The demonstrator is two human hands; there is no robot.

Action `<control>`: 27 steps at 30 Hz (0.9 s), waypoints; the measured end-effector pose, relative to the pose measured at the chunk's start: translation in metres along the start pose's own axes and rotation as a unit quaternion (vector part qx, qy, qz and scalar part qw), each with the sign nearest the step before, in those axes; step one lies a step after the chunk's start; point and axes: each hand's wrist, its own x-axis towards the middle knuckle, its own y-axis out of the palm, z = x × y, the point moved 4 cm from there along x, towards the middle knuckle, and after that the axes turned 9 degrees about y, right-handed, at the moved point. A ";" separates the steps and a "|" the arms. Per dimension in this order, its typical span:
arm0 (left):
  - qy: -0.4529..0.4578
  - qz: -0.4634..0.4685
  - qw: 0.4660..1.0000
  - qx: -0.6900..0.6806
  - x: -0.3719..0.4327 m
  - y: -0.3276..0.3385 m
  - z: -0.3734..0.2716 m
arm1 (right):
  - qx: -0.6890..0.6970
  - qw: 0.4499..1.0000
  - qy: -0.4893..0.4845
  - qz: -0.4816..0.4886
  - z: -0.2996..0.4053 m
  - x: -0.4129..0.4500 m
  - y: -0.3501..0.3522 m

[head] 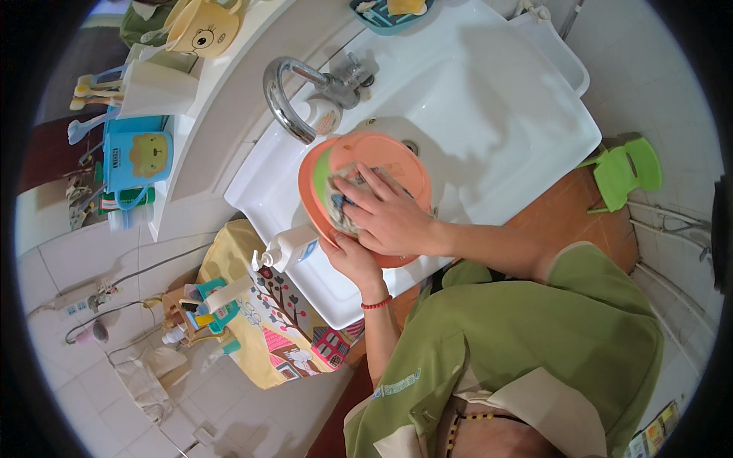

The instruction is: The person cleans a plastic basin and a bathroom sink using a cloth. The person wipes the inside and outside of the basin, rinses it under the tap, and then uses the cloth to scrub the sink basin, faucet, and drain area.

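My left hand (354, 260), with a red bead bracelet at the wrist, grips the near rim of a round orange-and-green plastic basin (375, 147). The basin is tilted over the white sink (458, 172). My right hand (392, 220) lies with spread fingers on a crumpled patterned cloth (340, 182), pressing it to the basin's surface. Its palm hides part of the cloth. Just beyond the basin, the curved chrome faucet (276, 94) arches over the sink ledge. I cannot see water coming out of it.
A white pump bottle (295, 246) stands left of the basin; another bottle (323, 114) sits beneath the faucet. A shelf (200, 109) holds cups and toothbrushes. A teal soap dish (389, 26) rests at the back. A green child's chair (624, 172) is at right.
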 end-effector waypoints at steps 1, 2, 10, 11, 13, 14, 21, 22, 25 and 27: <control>0.001 -0.004 1.000 0.000 -0.001 0.000 -0.002 | 0.002 1.000 -0.004 0.001 0.001 0.008 0.002; 0.013 -0.013 0.999 -0.029 -0.001 0.000 -0.004 | 0.009 1.000 0.005 0.026 -0.001 0.017 0.007; -0.004 -0.035 0.999 -0.030 0.000 0.003 -0.012 | 0.241 0.898 0.296 0.220 -0.109 0.084 0.050; -0.012 -0.042 0.998 -0.037 0.000 0.001 -0.013 | 0.325 0.840 0.378 0.215 -0.120 0.073 0.054; -0.018 -0.040 0.998 -0.050 0.001 0.006 -0.013 | 0.368 0.812 0.422 0.165 -0.156 0.041 0.060; -0.015 -0.042 0.998 -0.049 0.001 0.009 -0.015 | 0.333 0.853 0.381 0.129 -0.172 0.030 0.060; 0.001 -0.067 0.997 -0.033 0.002 -0.006 0.002 | 0.253 0.928 0.264 0.073 -0.107 -0.055 0.045; -0.001 -0.065 0.997 -0.033 0.002 -0.007 0.005 | 0.210 0.956 0.193 0.071 -0.079 -0.053 0.029; -0.016 -0.051 0.999 -0.007 0.003 -0.006 0.005 | 0.152 0.982 0.095 0.064 -0.044 -0.038 0.011; -0.015 -0.054 0.998 0.023 -0.003 -0.005 -0.005 | 0.136 0.987 0.064 0.063 -0.038 -0.025 0.013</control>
